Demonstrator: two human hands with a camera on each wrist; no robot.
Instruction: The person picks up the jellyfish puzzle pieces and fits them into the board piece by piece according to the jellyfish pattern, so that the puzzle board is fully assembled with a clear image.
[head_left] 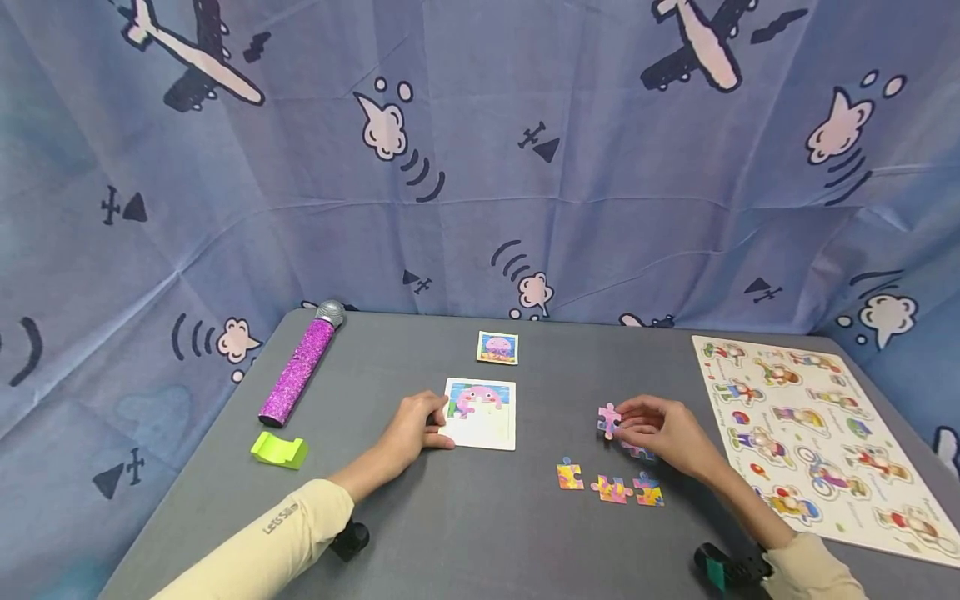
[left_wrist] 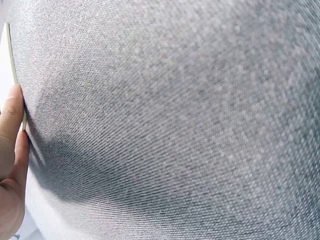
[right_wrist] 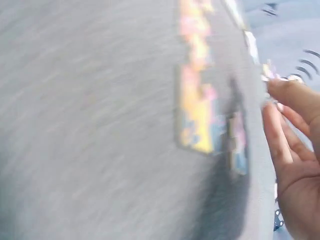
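Observation:
A white puzzle tray [head_left: 480,429] lies on the table, its upper part filled with joined pieces that show a pink figure. At its left edge my left hand [head_left: 411,427] grips the border between thumb and fingers; the tray's pale edge [left_wrist: 11,55] shows beside the fingers in the left wrist view. My right hand [head_left: 667,433] pinches a pink and purple jigsaw piece [head_left: 608,420] by its right side, above the table. Under that hand lies another jigsaw piece [head_left: 637,451], partly hidden. Nearer me are a yellow piece [head_left: 570,476], a pink-yellow piece [head_left: 612,489] and a yellow-blue piece [head_left: 648,491].
Behind the tray sits a small picture card [head_left: 497,347]. To the left lie a glittery purple microphone [head_left: 302,371] and a lime-green curved block [head_left: 279,450]. A large board with cartoon figures [head_left: 817,433] covers the table's right side. A blue patterned curtain [head_left: 465,208] hangs behind.

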